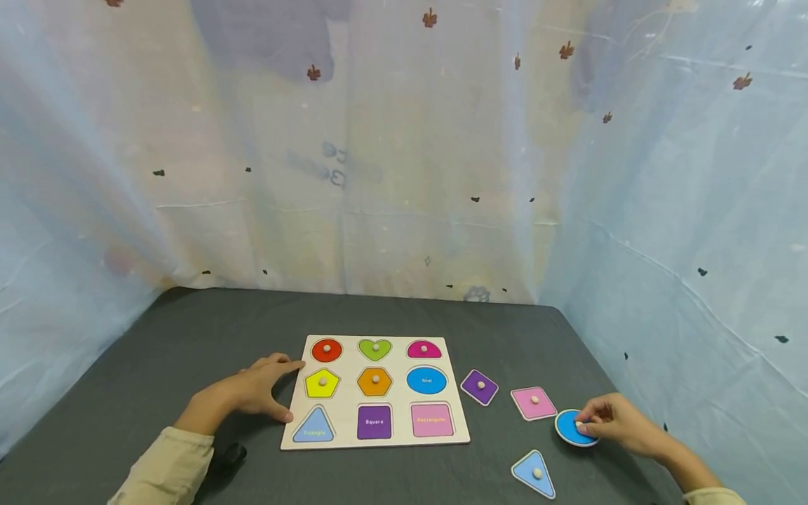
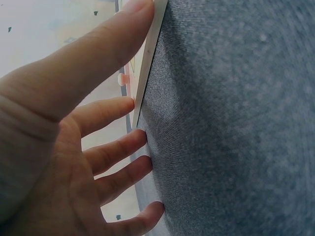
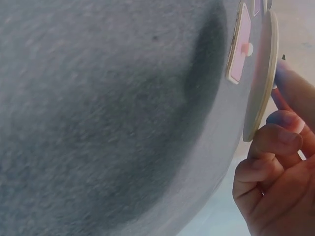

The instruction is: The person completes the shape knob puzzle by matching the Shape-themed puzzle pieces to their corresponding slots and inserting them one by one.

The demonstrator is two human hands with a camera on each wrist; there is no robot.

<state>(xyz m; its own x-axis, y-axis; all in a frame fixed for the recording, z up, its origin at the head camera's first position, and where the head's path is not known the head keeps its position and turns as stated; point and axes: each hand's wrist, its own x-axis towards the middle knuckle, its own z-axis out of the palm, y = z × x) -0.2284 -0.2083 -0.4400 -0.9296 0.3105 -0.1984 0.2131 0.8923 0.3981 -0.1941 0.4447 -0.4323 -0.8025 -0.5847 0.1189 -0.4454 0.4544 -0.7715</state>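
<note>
- Right hand point(image 1: 621, 424) pinches the knob of the blue oval piece point(image 1: 573, 429), fingers curled round it; piece sits at the right side of the grey worktop point(image 1: 189, 337), edge lifted.
- Left hand point(image 1: 259, 389) open, fingers straight, touching the left edge of the puzzle board point(image 1: 344, 438).
- Loose purple square piece point(image 1: 479, 386), pink rectangle piece point(image 1: 534, 403) and blue triangle piece point(image 1: 534, 474) lie between board and oval.

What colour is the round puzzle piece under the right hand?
Blue; the round wooden puzzle piece shows best in the head view.
</note>
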